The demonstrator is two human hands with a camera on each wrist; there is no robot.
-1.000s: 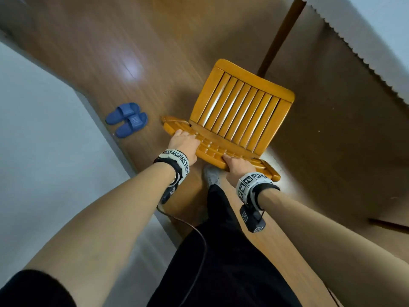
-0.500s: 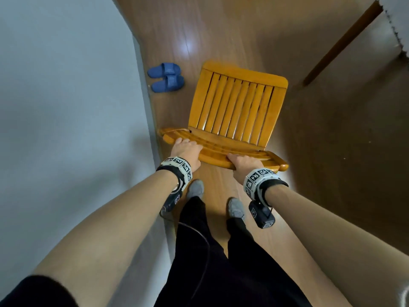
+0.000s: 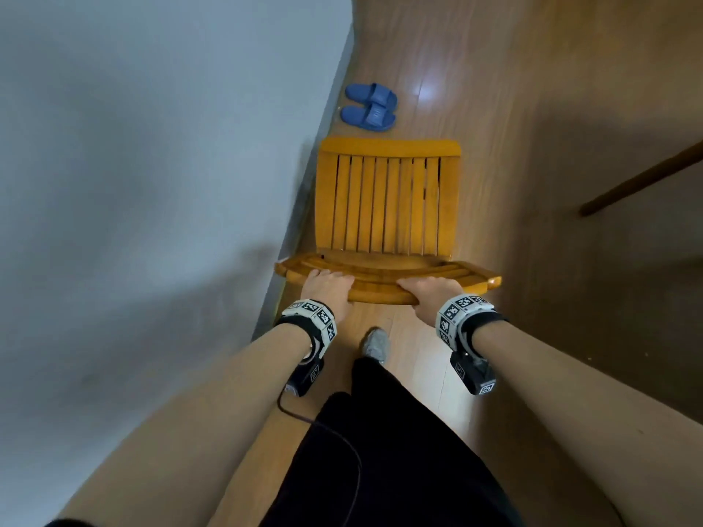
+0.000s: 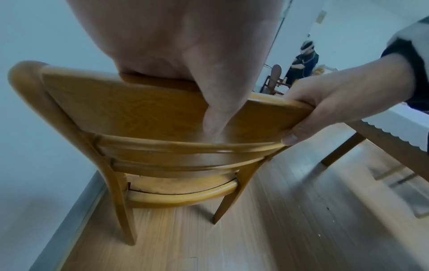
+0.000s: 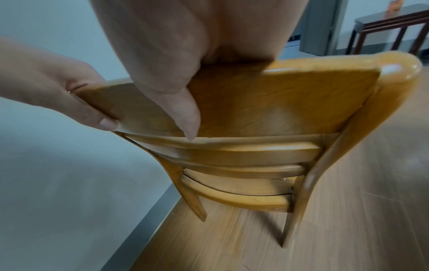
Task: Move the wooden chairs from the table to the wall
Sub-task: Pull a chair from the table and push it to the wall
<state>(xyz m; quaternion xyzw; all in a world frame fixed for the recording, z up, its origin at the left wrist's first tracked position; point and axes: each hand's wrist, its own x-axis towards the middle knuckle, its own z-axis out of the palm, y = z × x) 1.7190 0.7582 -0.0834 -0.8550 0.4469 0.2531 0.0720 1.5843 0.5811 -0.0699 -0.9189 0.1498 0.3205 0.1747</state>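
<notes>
Both hands, left hand [image 3: 328, 289] and right hand [image 3: 431, 292], clasp the orange slatted wooden chair [image 3: 384, 203] (possibly airborne); swinging left could scrape the pale grey wall [image 3: 152, 184].

A lived-in home, by the look of the dining area. A wood-plank floor [image 3: 494, 89] meets a plain pale wall [image 3: 133, 146] with a grey skirting board, and blue slippers [image 3: 371, 107] lie beside it. A slatted wooden chair [image 3: 386, 201] stands near a worktop [image 4: 392, 121] under a scallop-edged white cloth, and a dark side table [image 5: 390, 20] stands further off.
</notes>
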